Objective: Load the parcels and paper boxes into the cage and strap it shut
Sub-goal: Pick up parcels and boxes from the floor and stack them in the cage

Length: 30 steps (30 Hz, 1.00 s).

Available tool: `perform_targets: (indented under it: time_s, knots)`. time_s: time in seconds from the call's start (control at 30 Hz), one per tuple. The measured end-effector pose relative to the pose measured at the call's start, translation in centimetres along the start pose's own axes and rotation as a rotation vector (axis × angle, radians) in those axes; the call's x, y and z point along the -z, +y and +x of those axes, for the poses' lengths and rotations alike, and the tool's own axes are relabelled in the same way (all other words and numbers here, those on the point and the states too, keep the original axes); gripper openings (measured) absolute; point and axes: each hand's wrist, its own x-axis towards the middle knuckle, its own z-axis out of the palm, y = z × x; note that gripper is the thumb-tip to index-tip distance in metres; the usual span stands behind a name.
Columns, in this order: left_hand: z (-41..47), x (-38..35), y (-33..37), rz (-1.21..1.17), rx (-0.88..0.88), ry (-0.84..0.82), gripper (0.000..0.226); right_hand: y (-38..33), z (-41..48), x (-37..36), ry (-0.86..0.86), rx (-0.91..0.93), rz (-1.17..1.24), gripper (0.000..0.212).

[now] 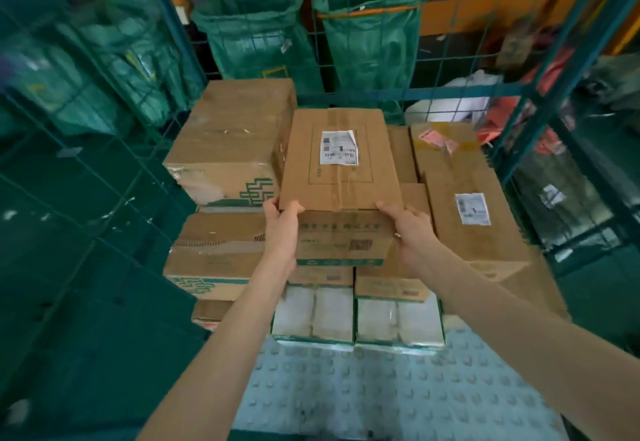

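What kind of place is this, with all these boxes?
Probably a parcel sorting depot: labelled cardboard boxes stacked inside a green wire cage, with big green sacks open behind it.

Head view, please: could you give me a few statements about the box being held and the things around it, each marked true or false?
1. The left hand and the right hand both grip the near end of the labelled box. True.
2. The labelled box bears a white shipping label on its top face. True.
3. The green sacks hang inside the cage, in front of the labelled box. False: they hang beyond the cage's back mesh.
4. The long box on the right has a bare top. False: it carries a white label and a red sticker.
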Motion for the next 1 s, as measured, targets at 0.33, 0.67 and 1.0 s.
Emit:
perform_targets:
  time_s: [0.33, 0.67, 1.0]
  knots:
    - [7.2, -2.2, 0.7, -0.011, 0.019, 0.063, 0.033, -1.4, 8.3, -2.5, -0.033, -0.051, -0.092, 0.032]
    - [18.2, 0.0, -0.1, 0.505, -0.125, 0.006, 0.061, 2.2, 17.4, -7.5, 0.017, -0.019, -0.270, 0.070]
    - [27.3, 2.9, 1.3, 1.325, -0.486, 0.038, 0.066, -0.3, 27.8, -13.8, 0.076, 0.057, -0.270, 0.069]
